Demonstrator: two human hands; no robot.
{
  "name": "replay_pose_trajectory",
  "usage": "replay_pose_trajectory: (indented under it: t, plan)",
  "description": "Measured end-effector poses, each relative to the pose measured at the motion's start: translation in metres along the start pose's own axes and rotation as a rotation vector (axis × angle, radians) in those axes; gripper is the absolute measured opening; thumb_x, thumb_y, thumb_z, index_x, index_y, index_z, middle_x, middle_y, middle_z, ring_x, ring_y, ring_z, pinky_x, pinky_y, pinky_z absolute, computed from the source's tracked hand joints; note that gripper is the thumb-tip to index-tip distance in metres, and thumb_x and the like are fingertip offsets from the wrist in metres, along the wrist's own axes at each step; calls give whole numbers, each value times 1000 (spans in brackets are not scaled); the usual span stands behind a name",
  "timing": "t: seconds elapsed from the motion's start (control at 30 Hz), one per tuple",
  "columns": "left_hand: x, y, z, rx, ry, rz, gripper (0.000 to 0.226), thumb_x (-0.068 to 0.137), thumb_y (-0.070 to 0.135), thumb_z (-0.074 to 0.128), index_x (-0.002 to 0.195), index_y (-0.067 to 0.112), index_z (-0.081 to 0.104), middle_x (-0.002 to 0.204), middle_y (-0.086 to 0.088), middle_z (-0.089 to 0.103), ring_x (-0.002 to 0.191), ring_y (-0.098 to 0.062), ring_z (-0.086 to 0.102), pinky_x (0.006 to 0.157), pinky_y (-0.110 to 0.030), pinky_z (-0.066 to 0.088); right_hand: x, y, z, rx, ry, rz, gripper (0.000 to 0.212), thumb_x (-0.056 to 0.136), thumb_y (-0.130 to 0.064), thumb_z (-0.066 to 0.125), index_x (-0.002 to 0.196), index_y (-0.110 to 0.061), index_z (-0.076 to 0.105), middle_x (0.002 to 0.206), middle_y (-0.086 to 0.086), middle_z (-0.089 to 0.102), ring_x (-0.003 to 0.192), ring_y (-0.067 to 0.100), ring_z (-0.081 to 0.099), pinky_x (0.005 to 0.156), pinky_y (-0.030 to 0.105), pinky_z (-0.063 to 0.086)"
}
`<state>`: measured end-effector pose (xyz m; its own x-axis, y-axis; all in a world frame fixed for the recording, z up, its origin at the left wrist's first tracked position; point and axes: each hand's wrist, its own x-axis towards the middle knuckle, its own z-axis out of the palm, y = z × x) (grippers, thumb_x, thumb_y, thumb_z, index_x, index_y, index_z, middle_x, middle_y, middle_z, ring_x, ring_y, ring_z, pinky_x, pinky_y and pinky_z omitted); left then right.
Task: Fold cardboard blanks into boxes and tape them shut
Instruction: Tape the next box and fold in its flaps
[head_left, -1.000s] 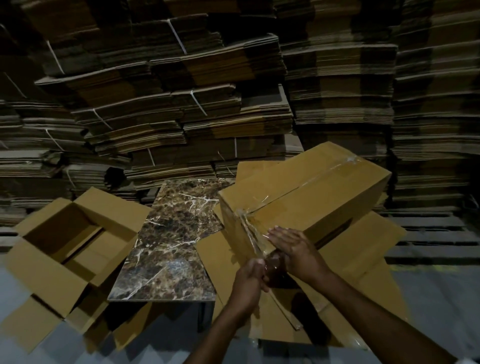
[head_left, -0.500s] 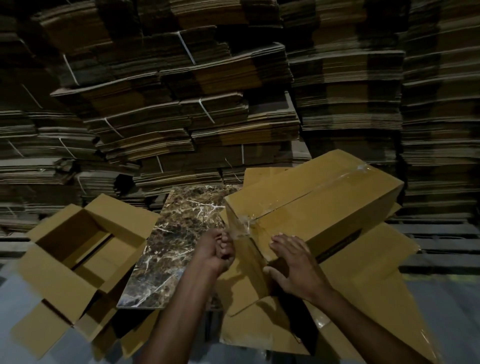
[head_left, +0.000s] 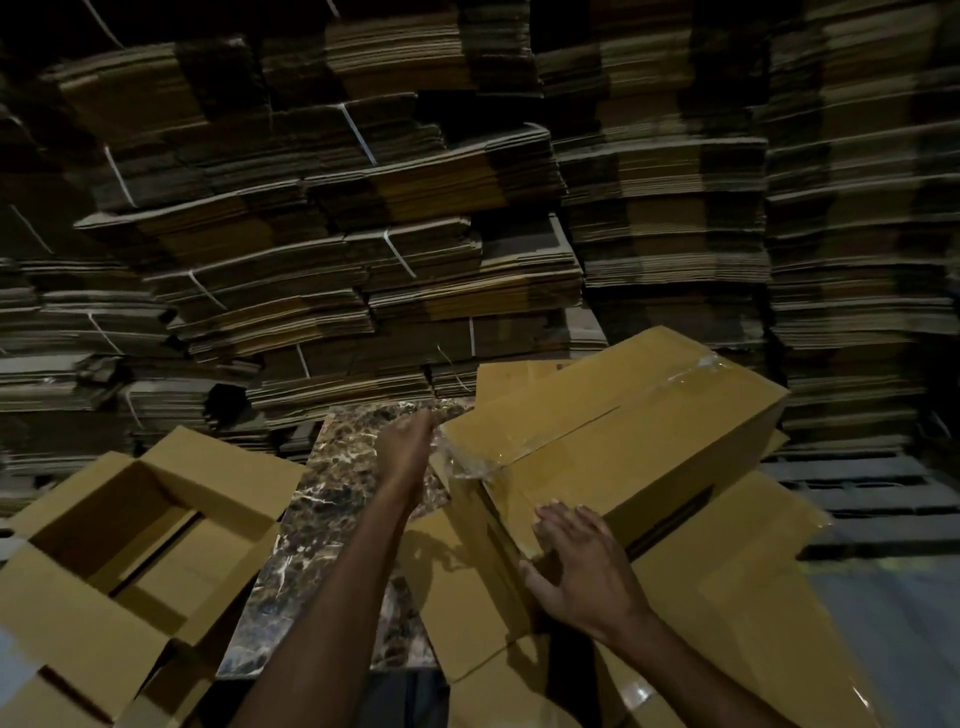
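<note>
Right hand (head_left: 582, 564): spread flat against box (head_left: 639, 447), likely steadying it.
Left hand (head_left: 408, 449): beside end tape (head_left: 467, 462); grip unclear.

Dim, soft with motion blur, edges curved by wide-angle distortion.

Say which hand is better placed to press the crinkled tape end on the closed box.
Left, probably. The left hand sits beside the tape end at a corner of the box; the right hand lies flat on a lower edge.
</note>
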<state>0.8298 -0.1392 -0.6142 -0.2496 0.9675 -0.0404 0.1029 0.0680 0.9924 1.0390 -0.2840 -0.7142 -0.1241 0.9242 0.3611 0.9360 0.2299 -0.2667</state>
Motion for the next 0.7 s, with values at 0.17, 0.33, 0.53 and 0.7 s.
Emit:
replay_pose_trajectory:
  t: [0.17,0.33,0.53,0.7]
  plan:
    - [3,-1,-3,282,-122,378,41,88,33,58,53,17,46,56,-5,42,61,-16,39,59,-32,32,49,-21,-34,-90,-43,66,46,99,-63,38,123,-24,40,74,-4,62,61,16,54,65,32,49]
    - [2,11,-16,464,-81,626,47,88,17,65,50,5,40,45,-9,39,51,-13,35,52,-29,31,127,-33,-28,-56,-298,-85,39,102,-50,48,134,-34,33,96,3,67,82,25,62,69,39,52]
    - [3,-26,-63,-3,-41,11,33,88,32,77,74,3,73,66,-11,73,66,-31,72,64,-37,58,164,-23,8,114,-402,-193,15,103,-40,47,94,-28,48,101,-3,44,95,17,42,82,38,42]
    - [-4,-66,-77,-146,73,-128,9,89,14,76,88,5,76,81,-15,76,80,-36,73,73,-42,62,176,-36,22,243,-386,18,25,105,-36,42,88,-23,55,91,-1,58,83,19,53,75,40,50]
